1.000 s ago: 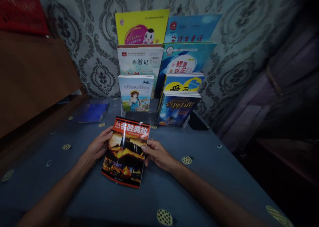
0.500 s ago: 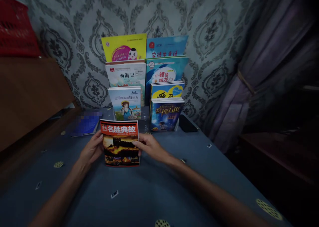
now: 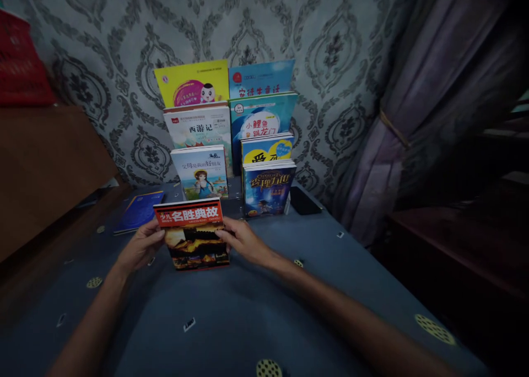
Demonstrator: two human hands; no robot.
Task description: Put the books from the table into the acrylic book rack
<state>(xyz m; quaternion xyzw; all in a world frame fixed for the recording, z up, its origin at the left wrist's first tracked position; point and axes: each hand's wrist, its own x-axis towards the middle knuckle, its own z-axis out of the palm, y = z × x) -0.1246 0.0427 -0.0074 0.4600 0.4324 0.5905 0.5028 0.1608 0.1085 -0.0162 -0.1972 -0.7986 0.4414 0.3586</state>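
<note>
Between my two hands a book (image 3: pixel 194 236) with a red and black cover and a golden landscape picture is held nearly upright, cover towards me. My left hand (image 3: pixel 138 243) grips its left edge, and my right hand (image 3: pixel 242 238) pinches the right edge with the thumb on the cover. Right behind it stands a light blue book (image 3: pixel 200 173) with a girl in a hat. To the right of that is a dark blue book (image 3: pixel 268 189), in front of a yellow and blue book (image 3: pixel 266 150). Whether the held book touches the table is hard to tell.
Taller books stand behind in tiers: a white one (image 3: pixel 197 128), a teal one (image 3: pixel 264 115), a yellow one (image 3: pixel 192 82) and a blue one (image 3: pixel 262 76). A blue book (image 3: pixel 140 211) lies flat at left. A dark flat object (image 3: pixel 305 200) lies at right. A curtain (image 3: pixel 384 129) hangs beside the table.
The view has shifted, so most things appear slightly further left. The held book's top now leans more towards me, with both hands still on its edges.
</note>
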